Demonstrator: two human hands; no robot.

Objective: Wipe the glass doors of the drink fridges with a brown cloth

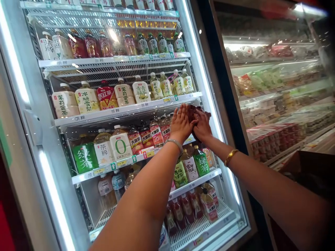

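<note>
A dark reddish-brown cloth (192, 111) is bunched against the glass door (157, 111) of an upright drinks cooler. My right hand (203, 126) presses on this cloth, its fingers over the folds. Just to its left, my left hand (181, 124) lies flat on the glass with the fingers stretched upward, its thumb side close to the cloth. Whether the left thumb touches the cloth I cannot tell. Behind the glass, near my hands, stand bottles of iced tea (156, 134) on a white shelf.
The cooler's shelves hold many bottled drinks, such as a large green tea bottle (83, 155). A white door handle (33, 127) is at the left. Along the right stands an open refrigerated display (277, 101) with packaged food. A dark box (303, 164) sits low at right.
</note>
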